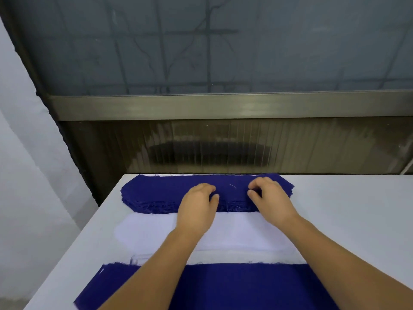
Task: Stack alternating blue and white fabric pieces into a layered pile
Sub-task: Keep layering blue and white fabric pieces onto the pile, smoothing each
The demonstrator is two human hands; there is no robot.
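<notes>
Both hands, left hand (pixel 197 203) and right hand (pixel 269 198), apparently pinch blue stack (pixel 156 193) with curled fingers.

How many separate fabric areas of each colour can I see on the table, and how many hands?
Blue fabric: 2, the far stack and the near piece
White fabric: 1, the middle pile
Hands: 2, left hand and right hand
Total: 5

Near blue fabric (pixel 223 287) cut off below.
</notes>
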